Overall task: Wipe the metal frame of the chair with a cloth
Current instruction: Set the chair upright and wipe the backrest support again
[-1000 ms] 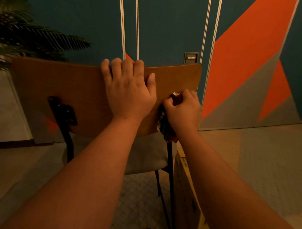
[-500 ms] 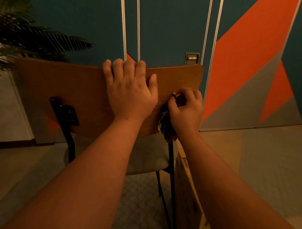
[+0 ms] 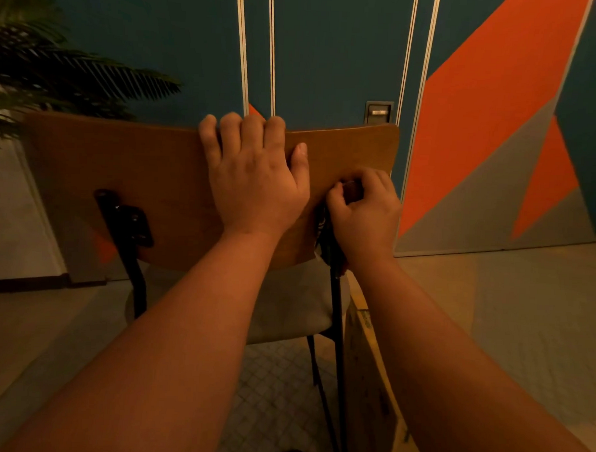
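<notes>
I stand behind a chair with a curved wooden backrest (image 3: pixel 129 172), a pale seat cushion (image 3: pixel 287 310) and a black metal frame (image 3: pixel 337 328). My left hand (image 3: pixel 254 177) grips the top edge of the backrest, fingers hooked over it and thumb on the back face. My right hand (image 3: pixel 364 214) holds a dark cloth (image 3: pixel 326 243) bunched against the right upright of the frame, where it meets the backrest. The cloth is mostly hidden under that hand. The left upright with its bracket (image 3: pixel 128 220) is bare.
A wall with teal, orange and grey shapes (image 3: pixel 479 130) stands close behind the chair, with a recessed metal handle (image 3: pixel 379 111). A palm plant (image 3: pixel 52 72) is at the far left. A cardboard box edge (image 3: pixel 369 380) sits by the chair's right legs.
My right hand with the cloth has shifted slightly up along the right upright. My left hand keeps its hold on the backrest.
</notes>
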A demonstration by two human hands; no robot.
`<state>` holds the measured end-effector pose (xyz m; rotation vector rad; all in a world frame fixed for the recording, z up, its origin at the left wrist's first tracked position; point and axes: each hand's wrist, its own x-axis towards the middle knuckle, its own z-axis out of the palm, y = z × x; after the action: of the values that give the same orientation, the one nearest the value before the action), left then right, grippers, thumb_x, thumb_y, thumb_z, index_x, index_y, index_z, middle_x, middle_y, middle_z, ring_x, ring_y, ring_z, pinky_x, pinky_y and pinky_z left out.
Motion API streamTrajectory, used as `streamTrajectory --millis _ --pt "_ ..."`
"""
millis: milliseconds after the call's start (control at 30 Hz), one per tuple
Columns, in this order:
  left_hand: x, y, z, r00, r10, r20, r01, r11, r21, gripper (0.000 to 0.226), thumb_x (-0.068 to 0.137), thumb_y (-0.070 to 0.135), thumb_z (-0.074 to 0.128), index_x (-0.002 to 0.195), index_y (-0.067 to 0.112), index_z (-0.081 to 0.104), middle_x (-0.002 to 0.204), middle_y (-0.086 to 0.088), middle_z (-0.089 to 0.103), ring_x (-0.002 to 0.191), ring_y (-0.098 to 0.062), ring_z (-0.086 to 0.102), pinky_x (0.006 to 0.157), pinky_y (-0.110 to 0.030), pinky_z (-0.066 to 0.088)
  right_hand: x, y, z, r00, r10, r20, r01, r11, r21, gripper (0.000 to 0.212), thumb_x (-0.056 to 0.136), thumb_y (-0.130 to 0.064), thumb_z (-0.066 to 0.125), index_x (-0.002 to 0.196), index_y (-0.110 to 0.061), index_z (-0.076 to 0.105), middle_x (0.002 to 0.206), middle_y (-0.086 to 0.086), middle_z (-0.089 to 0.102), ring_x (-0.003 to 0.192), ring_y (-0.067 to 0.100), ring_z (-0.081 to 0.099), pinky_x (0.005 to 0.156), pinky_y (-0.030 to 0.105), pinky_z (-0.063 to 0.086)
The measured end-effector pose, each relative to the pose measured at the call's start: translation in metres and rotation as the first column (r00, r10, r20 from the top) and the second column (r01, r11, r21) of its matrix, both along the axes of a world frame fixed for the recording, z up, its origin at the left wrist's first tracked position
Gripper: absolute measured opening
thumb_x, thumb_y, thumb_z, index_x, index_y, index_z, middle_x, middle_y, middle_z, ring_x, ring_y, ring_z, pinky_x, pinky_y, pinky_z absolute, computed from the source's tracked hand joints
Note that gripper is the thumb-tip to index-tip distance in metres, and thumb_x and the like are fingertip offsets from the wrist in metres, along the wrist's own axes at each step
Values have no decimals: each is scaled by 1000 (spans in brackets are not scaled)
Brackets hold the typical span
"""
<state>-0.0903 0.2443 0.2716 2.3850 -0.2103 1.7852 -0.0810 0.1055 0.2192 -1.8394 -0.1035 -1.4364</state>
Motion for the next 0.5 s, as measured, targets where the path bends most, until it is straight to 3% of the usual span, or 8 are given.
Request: streamTrajectory --millis 367,500 --pt "-1 1 0 1000 -18 3 18 1000 0 43 93 45 38 114 13 57 112 -12 58 115 -35 46 111 -54 23 1 6 1 994 -26 -105 43 986 158 15 80 -31 64 90 -20 66 89 -4 65 82 13 60 76 34 53" --pt "-1 1 -1 1000 -18 5 18 1000 -1 44 93 45 38 115 13 57 112 -12 58 114 -35 46 111 -53 23 2 6 -5 993 -4 -118 28 978 205 25 79 -34 66 100 -21 68 94 -4 67 86 13 62 80 34 54"
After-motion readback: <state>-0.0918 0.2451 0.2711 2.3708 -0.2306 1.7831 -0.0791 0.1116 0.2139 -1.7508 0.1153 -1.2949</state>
